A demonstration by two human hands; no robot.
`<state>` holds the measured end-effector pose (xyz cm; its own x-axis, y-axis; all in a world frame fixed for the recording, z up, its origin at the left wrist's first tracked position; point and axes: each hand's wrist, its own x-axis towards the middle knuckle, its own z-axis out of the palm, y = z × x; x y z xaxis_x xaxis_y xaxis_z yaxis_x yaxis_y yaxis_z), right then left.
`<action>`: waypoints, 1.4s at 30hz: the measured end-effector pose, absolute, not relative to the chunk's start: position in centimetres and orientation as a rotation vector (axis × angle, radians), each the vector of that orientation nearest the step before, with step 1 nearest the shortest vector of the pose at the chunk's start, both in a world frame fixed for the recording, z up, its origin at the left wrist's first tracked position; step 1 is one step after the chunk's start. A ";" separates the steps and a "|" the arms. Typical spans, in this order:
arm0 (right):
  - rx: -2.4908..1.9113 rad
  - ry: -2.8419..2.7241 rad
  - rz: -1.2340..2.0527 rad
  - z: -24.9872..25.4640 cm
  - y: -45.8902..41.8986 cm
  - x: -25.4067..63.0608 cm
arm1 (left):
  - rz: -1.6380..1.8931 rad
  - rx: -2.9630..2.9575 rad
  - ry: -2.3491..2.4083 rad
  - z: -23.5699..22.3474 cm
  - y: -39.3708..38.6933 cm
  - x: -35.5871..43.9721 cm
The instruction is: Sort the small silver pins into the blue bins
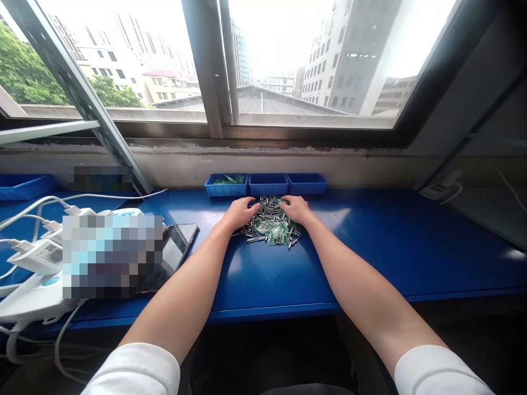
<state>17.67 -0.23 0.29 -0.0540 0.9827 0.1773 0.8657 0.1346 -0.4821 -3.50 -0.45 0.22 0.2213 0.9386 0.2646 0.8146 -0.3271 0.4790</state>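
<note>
Cupping a heap of small metal pins (267,230) mixed with green pieces (276,233), the left hand (240,213) and right hand (296,209) press in from either side, fingers held together — whether they pinch anything, I cannot tell. Just ahead of the hands sit three blue plastic bins (268,184), the leftmost holding green pieces; a phone (177,249) lies off to the left on the blue bench (370,263).
</note>
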 end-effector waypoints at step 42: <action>-1.179 -1.924 0.420 1.5 -1.3 16.0 | 1.148 2.507 1.388 1.3 -1.5 -2.0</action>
